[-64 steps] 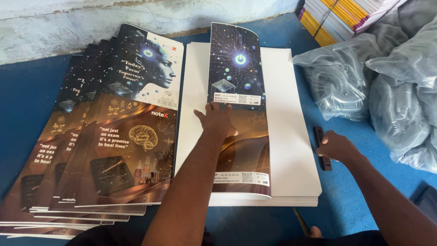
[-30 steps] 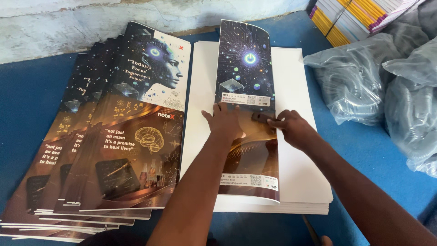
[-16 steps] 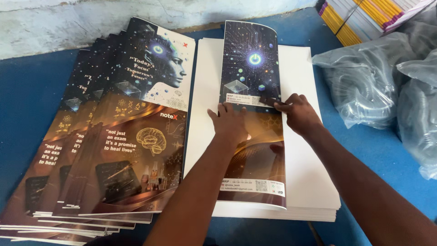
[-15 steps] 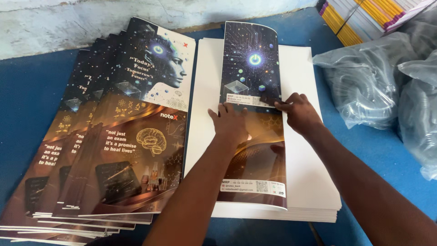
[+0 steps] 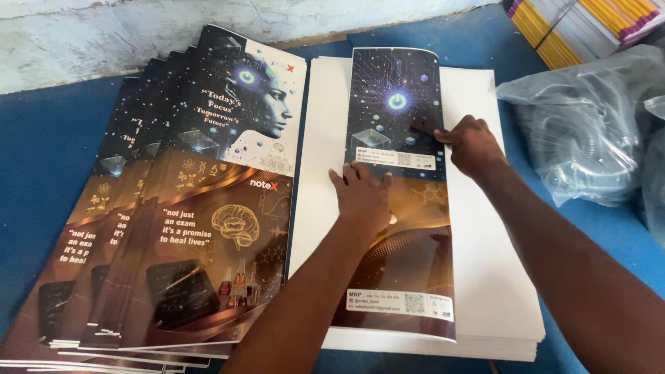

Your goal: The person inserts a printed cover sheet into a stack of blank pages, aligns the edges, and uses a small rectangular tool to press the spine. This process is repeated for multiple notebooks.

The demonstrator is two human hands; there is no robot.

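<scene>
1. The printed cover sheet (image 5: 398, 201), folded to a narrow dark strip, lies on top of the stack of white sheets (image 5: 485, 277) on the blue worktop (image 5: 41, 152); its fold edge runs along the right side.
2. The left hand (image 5: 361, 197) lies open and flat on the middle of the cover, pinning it. Keeping that palm spread seems wise, so the glossy sheet cannot skate on the paper below.
3. The right hand (image 5: 471, 142) is closed on a small dark tool (image 5: 422, 126) pressed near the fold's upper part. Even pressure along the edge should give a sharp crease.
4. Finished covers (image 5: 201, 208) lie fanned just to the left; grey plastic bags (image 5: 589, 131) sit well apart on the right.
5. Likely risk: a skewed fold if the pinning hand lifts.
</scene>
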